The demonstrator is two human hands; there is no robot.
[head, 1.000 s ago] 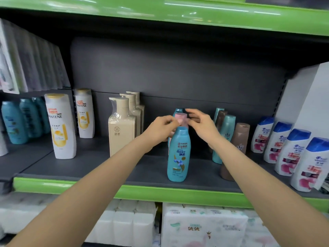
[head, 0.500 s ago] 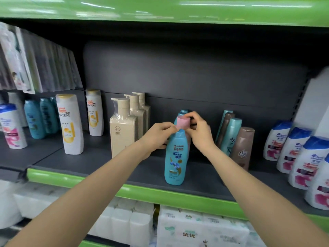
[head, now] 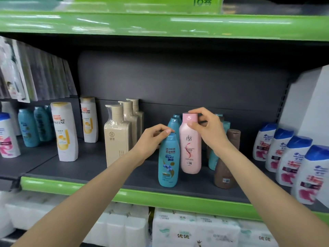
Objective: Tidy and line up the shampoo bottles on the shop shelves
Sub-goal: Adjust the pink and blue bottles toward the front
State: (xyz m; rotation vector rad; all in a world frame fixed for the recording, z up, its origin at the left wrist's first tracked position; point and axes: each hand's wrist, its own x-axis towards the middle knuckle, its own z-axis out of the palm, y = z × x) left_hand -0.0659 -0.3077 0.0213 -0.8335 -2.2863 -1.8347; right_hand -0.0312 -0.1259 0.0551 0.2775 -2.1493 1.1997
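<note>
- My right hand (head: 209,130) pinches the cap of a tall pink plastic shampoo bottle (head: 190,148), holding it tilted, base near the dark grey shelf (head: 85,168).
- My left hand (head: 153,139) grips the cap of a teal plastic shampoo bottle (head: 168,161) standing just beside it at the shelf's front.
- Brown bottles (head: 226,168) stand to the right.

The shelf (head: 85,168) has bare room between the white Pantene bottle (head: 65,131) at 9 o'clock and the beige pump bottles (head: 117,135); another open strip lies before the teal bottle (head: 168,160), toward 6 o'clock; at 3 o'clock the brown bottle (head: 225,173) and the row of blue-capped white bottles (head: 292,157) block the way; the upper shelf edge (head: 160,25) closes 12 o'clock.
</note>
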